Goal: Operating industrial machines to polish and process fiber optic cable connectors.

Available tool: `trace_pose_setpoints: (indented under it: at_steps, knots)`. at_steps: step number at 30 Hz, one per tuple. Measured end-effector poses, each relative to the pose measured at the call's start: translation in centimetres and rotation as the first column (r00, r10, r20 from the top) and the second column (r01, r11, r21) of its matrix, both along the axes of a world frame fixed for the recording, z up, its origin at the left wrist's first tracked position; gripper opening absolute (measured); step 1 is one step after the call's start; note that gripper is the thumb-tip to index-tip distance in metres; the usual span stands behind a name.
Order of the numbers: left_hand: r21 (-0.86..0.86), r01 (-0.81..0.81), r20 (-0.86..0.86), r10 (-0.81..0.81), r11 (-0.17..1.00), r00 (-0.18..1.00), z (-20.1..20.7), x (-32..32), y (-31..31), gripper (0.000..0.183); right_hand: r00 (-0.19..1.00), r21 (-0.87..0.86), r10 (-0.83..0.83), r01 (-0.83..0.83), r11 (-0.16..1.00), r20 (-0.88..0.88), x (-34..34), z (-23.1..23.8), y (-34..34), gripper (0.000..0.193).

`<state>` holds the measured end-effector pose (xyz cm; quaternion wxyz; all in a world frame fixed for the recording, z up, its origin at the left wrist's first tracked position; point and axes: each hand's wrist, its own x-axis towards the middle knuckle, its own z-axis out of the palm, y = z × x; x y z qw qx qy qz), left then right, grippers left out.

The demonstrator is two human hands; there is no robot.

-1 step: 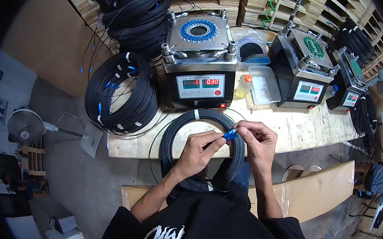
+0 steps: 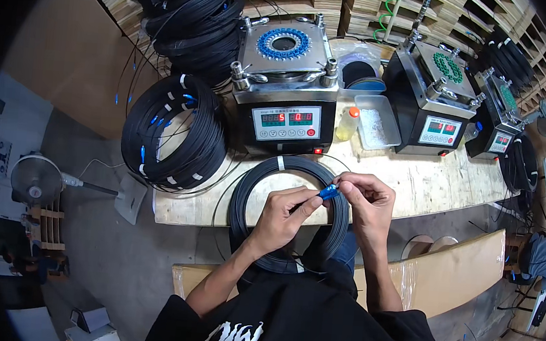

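My left hand [image 2: 287,216] pinches a small blue fibre-optic cable connector [image 2: 328,192] between thumb and forefinger. At the connector's upper right end, the thumb and forefinger of my right hand [image 2: 369,201] are pressed together; whatever they grip there is too small to make out. Both hands are over a coil of black cable [image 2: 239,197], tied with white tape, which leans on the table's front edge and hangs down toward my lap. My left hand and wrist cover part of that coil.
Behind the coil stands a polishing machine [image 2: 286,94] with a ring of blue connectors on top. Two similar machines [image 2: 432,97] with green ones are farther right. An orange-capped bottle [image 2: 348,124] and a clear tray [image 2: 376,122] stand between. More cable coils [image 2: 208,132] are stacked left.
The red digits on the machines' displays differ. My hands, the connector and the coil look the same as before.
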<state>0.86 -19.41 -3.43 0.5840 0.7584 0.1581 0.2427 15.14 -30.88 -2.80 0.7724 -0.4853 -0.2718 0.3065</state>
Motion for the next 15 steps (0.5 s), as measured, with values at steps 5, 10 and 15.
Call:
trace_pose_setpoints:
  at_steps: [5,10,15]
  knots:
    - [-0.030,-0.004,-0.023,0.003,1.000,1.000,0.18,-0.20,0.03,0.028,0.999,0.002,-0.016,0.016,1.000,-0.042,-0.35,-0.20,0.21,0.013]
    - [0.000,-0.009,-0.063,0.009,1.000,0.998,0.73,-0.24,0.04,0.028,1.000,-0.031,-0.026,0.027,0.999,0.010,-0.32,-0.23,0.17,0.012]
    - [0.016,-0.059,-0.030,0.060,0.998,0.998,0.56,-0.29,-0.19,0.031,0.993,-0.009,-0.037,0.038,0.999,0.109,-0.44,-0.26,0.19,0.014]
